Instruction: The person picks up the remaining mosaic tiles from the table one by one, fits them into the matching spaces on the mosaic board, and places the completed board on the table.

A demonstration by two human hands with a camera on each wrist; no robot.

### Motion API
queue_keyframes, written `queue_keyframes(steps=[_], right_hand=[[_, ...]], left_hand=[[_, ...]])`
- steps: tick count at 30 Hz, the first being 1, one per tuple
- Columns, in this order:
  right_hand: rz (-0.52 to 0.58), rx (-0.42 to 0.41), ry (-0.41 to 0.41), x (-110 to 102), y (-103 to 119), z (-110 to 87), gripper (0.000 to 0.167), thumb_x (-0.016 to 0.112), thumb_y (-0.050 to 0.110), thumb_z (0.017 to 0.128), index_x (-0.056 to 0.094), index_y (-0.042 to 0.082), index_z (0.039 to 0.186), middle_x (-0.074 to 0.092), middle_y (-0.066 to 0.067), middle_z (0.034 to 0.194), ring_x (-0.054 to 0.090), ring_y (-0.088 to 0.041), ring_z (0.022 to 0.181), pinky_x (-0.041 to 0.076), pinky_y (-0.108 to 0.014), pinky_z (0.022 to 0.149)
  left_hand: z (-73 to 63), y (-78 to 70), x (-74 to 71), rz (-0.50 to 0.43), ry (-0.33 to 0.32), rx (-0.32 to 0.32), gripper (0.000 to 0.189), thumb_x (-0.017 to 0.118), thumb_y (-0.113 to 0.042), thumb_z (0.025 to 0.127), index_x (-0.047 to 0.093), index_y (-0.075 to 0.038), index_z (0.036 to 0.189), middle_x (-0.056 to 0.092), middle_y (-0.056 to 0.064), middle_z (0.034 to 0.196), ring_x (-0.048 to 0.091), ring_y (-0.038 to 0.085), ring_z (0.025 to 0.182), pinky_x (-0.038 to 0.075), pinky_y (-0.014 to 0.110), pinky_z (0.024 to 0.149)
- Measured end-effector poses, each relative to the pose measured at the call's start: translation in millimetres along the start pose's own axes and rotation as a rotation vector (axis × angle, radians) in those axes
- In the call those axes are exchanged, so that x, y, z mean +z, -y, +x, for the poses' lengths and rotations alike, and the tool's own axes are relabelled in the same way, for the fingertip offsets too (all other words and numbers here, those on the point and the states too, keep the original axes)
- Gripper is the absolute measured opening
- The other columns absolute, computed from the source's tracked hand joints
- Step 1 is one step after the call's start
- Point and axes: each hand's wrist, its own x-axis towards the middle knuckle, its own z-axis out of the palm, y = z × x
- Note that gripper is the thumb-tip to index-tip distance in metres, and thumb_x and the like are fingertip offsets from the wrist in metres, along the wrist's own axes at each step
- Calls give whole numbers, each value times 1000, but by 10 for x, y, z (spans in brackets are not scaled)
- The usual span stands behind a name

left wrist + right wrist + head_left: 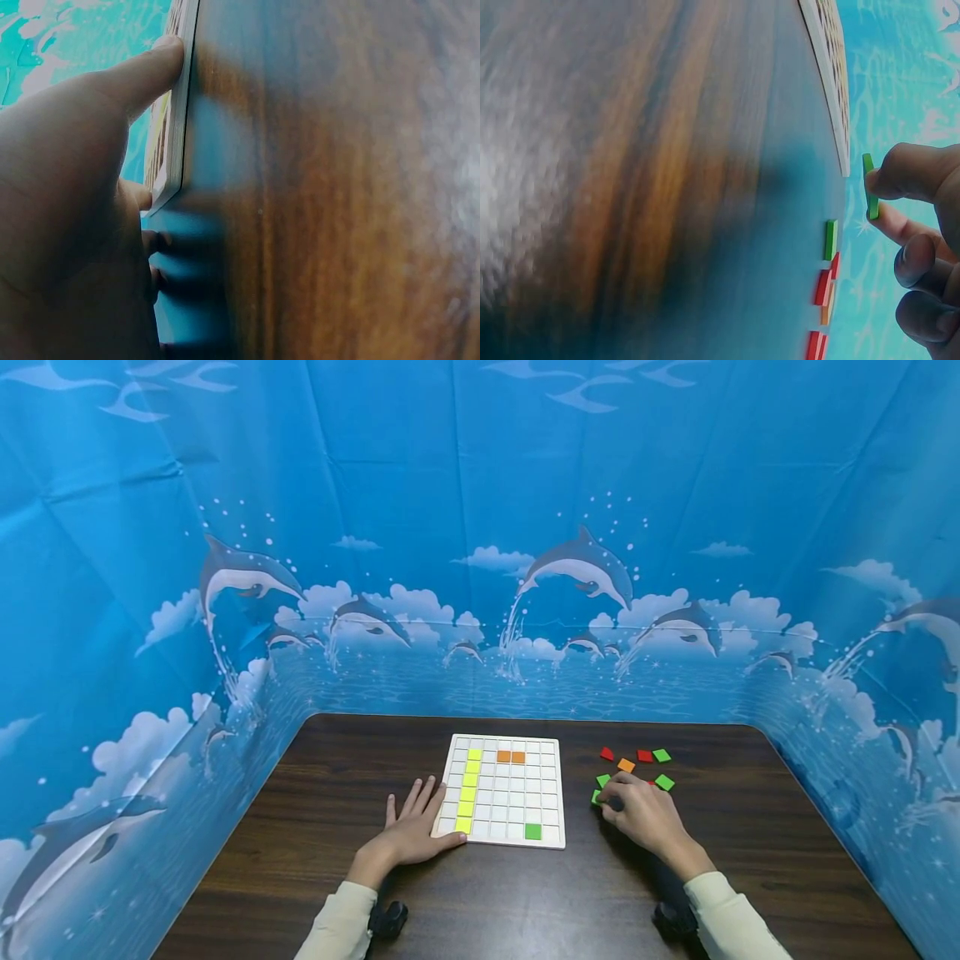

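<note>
A white gridded board [502,812] lies on the table. It carries a column of yellow tiles [468,794], two orange tiles [504,757] side by side near its far edge, and one green tile [533,832] near its close right corner. My left hand [408,841] rests with spread fingers at the board's left side, its thumb on the near edge. Right of the board, my right hand [647,814] pinches a green tile [869,176] between thumb and index finger, raised above the table in the right wrist view. Part of the loose tiles is hidden beneath that hand.
Loose tiles lie around the right hand: red ones [644,756], green ones [664,782] and an orange one [626,765]. The dark wooden table [337,777] is enclosed at its back and sides by a blue dolphin-print cloth [465,527].
</note>
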Motion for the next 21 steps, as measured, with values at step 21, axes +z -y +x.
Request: queue_keyframes(steps=[21], right_hand=[[49,-52,-39,-13,293,7,11,90,18,83,84,23,91,74,4,106,44,-5,58,35,-21,49]], left_hand=[[30,28,35,1,1,-17,114,56,-86,89,17,-20,173,4,11,182,-4,38,168,-14,78,122]])
